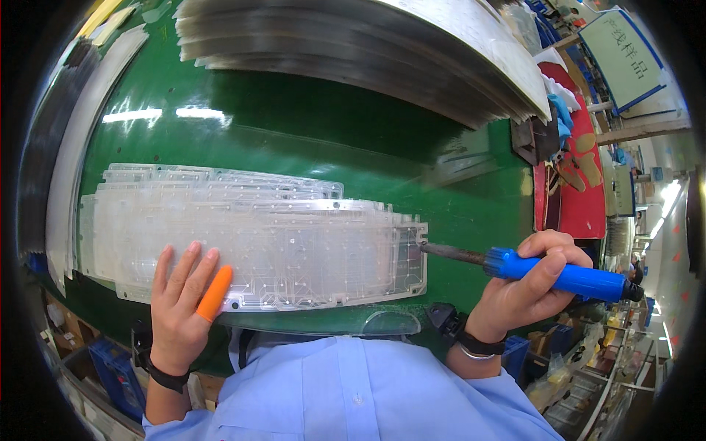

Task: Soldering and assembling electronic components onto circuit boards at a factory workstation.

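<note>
A stack of clear plastic circuit sheets (316, 253), printed with fine traces and dots, lies on the green table in front of me. My left hand (184, 301) rests on its near left part, fingers stretched out and flat. An orange finger cot (215, 294) covers one of those fingers. My right hand (533, 287) is closed around the blue handle of a soldering iron (588, 281). The iron's dark metal shaft points left, and its tip is at the sheets' right edge, near the upper corner. Whether the tip touches the plastic I cannot tell.
A tall stack of thin metal plates (353, 55) stands at the far side of the green table (265, 143). More long plates (88, 140) line the left edge. Beyond the right edge are a red surface (588, 184) with several items and a framed sign (625, 59).
</note>
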Motion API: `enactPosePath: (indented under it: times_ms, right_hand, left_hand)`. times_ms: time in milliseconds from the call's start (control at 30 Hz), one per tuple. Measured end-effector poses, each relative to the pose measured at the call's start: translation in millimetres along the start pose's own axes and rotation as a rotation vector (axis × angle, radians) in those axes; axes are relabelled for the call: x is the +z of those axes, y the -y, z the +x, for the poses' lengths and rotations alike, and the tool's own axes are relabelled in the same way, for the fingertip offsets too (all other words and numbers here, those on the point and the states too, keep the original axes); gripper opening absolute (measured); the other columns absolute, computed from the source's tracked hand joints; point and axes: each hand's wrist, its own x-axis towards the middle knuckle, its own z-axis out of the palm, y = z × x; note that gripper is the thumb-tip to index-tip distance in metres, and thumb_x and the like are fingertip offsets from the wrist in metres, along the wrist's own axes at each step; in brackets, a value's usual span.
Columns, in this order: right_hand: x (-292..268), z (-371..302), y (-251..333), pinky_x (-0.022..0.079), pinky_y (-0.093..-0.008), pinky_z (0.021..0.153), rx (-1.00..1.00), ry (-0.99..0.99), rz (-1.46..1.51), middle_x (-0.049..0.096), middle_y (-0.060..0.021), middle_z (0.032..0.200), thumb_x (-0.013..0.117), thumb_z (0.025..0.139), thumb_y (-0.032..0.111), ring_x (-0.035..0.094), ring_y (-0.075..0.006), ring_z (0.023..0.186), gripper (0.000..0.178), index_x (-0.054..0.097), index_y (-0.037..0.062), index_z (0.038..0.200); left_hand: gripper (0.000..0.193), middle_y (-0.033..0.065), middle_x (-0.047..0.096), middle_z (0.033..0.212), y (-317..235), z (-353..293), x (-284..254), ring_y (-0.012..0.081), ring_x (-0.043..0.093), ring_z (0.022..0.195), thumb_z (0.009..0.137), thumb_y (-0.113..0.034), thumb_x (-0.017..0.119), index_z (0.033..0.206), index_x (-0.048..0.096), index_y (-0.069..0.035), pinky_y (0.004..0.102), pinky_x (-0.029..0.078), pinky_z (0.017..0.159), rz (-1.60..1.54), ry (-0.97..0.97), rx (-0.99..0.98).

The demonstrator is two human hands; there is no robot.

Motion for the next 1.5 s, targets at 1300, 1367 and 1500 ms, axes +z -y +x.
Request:
enactPosePath:
  times_ms: [1300, 1367, 1500]
  right_hand:
    - [-65.0, -8.4, -15.5, 0.032, -0.0251, 0.052, 0.103, -0.252, -0.059, 0.042, -0.0061, 0.065, 0.043, 0.091, 0.020, 0.038, -0.0132, 0.057, 0.017, 0.036, 0.0074, 0.083]
    - [-66.6, -9.4, -18.1, 0.031, -0.0245, 0.052, 0.108, -0.267, -0.047, 0.042, -0.0060, 0.065, 0.043, 0.091, 0.021, 0.037, -0.0129, 0.057, 0.017, 0.036, 0.0073, 0.083]
    - [-67.6, -8.7, -19.6, 0.031, -0.0243, 0.052, 0.106, -0.254, -0.022, 0.042, -0.0062, 0.066, 0.043, 0.091, 0.021, 0.037, -0.0130, 0.057, 0.017, 0.036, 0.0073, 0.083]
  left_hand:
    - [0.056, 0.0067, 0.033, 0.142, -94.7, 136.5, 31.0, 0.0356, 0.016, 0.136, 0.074, -0.055, 0.056, 0.123, 0.055, -0.027, 0.0620, 0.006, 0.107, -0.249, 0.148, 0.352]
    - [0.056, 0.0063, 0.034, 0.141, -99.6, 135.9, 29.4, 0.0354, 0.017, 0.136, 0.074, -0.055, 0.056, 0.122, 0.056, -0.026, 0.0623, 0.006, 0.106, -0.220, 0.162, 0.352]
    - [0.059, 0.0054, 0.035, 0.141, -109.0, 136.6, 24.2, 0.0343, 0.020, 0.135, 0.074, -0.055, 0.055, 0.122, 0.055, -0.021, 0.0625, 0.008, 0.106, -0.021, 0.180, 0.444]
